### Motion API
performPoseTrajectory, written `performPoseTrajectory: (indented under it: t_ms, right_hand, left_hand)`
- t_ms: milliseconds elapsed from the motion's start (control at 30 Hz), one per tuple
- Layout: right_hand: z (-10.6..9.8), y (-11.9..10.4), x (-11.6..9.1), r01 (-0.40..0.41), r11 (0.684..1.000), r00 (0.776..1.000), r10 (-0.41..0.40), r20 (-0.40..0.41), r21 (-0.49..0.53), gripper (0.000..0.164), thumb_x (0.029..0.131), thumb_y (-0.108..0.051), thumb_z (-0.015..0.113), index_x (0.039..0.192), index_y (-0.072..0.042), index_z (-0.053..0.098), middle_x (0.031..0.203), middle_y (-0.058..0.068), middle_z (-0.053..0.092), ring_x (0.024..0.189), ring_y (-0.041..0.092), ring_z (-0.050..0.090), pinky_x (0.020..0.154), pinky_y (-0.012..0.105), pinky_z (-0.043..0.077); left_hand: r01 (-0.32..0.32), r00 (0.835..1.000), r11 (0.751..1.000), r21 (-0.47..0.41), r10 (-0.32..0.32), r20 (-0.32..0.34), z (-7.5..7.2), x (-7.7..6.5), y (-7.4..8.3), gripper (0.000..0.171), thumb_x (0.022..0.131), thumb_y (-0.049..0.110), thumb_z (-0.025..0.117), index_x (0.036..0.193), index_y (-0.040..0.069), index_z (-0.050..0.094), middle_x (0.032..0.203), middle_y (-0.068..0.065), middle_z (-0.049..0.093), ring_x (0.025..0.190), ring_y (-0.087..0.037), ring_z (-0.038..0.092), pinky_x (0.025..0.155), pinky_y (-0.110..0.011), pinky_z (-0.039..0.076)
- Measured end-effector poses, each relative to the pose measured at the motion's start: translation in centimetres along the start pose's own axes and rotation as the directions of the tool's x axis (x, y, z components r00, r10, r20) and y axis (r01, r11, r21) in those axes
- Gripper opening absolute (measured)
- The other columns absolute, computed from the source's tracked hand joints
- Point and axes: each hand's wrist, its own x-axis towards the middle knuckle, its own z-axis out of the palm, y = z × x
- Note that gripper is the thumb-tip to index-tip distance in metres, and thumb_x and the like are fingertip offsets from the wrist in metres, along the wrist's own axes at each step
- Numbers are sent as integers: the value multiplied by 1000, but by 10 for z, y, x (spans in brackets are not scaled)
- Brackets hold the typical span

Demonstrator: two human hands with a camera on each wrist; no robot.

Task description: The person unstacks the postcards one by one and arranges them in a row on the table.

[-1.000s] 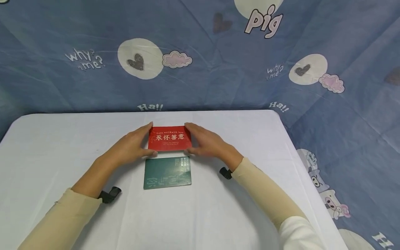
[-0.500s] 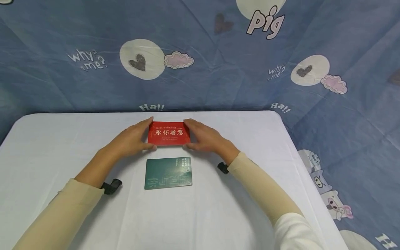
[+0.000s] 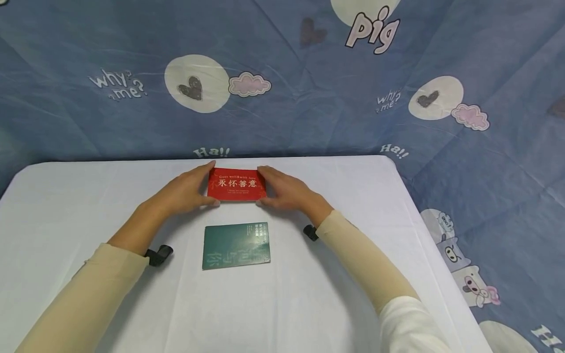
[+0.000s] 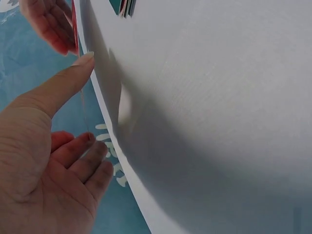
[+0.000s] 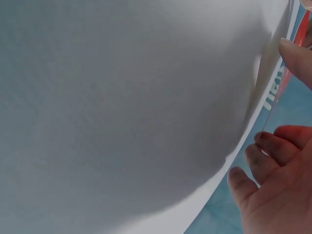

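Between my two hands is a thin red card [image 3: 237, 185] with white lettering, held near the far edge of the table. My left hand [image 3: 183, 193] grips its left end, the thumb at the near corner and the fingers at the far one. On the opposite end my right hand [image 3: 289, 191] grips it in the same way. Seen edge-on in the right wrist view, the red card [image 5: 301, 34] is a thin sheet between thumb and fingers. Nearer me lies a green stack of cards [image 3: 236, 245], whose layered corner shows in the left wrist view.
A white cloth covers the table [image 3: 132, 304], whose far edge runs just beyond my hands. Behind it hangs a blue patterned curtain [image 3: 287, 122], which also drops down along the right side. Small black devices [image 3: 160, 255] are strapped at both wrists.
Both hands have carried the red card away from me, toward the far table edge, widening the gap to the green stack. The green stack stays in place.
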Motion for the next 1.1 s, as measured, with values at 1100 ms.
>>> performPoseTrajectory:
  t_ms: [1100]
  right_hand:
    - [-1, 12, 32, -33, 995, 998, 27, 63, 98, 90, 99, -31, 72, 166, -2, 18, 172, 13, 22, 159, 23, 20, 127, 29, 16]
  left_hand:
    - [58, 997, 997, -53, -55, 59, 0, 24, -14, 112, 86, 31, 87, 166, 1, 14, 168, -26, 24, 153, -48, 22, 120, -70, 21]
